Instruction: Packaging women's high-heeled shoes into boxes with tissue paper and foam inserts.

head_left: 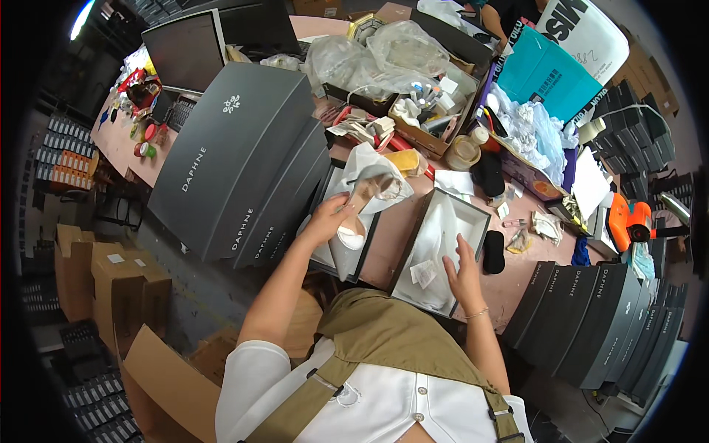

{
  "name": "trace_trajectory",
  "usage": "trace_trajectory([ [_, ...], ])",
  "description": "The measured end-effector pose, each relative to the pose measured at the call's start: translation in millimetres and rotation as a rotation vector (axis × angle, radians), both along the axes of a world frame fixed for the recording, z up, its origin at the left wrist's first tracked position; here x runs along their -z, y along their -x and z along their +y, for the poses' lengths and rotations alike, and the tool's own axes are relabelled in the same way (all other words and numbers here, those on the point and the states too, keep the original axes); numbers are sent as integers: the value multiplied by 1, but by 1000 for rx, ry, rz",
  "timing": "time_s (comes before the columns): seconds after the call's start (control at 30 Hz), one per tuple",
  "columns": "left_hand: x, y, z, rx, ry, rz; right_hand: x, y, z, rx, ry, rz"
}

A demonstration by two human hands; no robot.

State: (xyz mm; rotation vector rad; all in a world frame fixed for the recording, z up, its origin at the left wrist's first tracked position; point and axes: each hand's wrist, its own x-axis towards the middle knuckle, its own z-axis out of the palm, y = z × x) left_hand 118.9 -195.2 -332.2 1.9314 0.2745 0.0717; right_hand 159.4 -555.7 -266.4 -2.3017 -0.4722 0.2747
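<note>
My left hand (327,218) is closed on a pale beige shoe (363,193), its far end against crumpled white tissue. Just below the hand, a white and beige piece (351,235), perhaps part of a second shoe, shows over a dark-rimmed box part (363,260) with white paper in it. Over the right side of an open shoe box (478,221) hovers my right hand (464,275), fingers apart and holding nothing. That box has a white inside, white tissue paper (442,236) and a small printed slip (423,274).
Dark grey shoe boxes (244,140) are stacked at left, with more (572,317) at right. Behind stand a tray of small supplies (436,136), plastic bags (384,59) and a jar (463,153). An orange tape dispenser (628,221) lies at right; cardboard cartons (129,284) fill the lower left.
</note>
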Motion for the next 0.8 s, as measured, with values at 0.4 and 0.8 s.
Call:
trace_trajectory([
  [0.4, -58, 14, -100, 278, 1980, 352, -62, -23, 25, -98, -759, 661],
  [0.8, -83, 35, -127, 698, 1418, 1012, -73, -56, 11, -737, -728, 791],
])
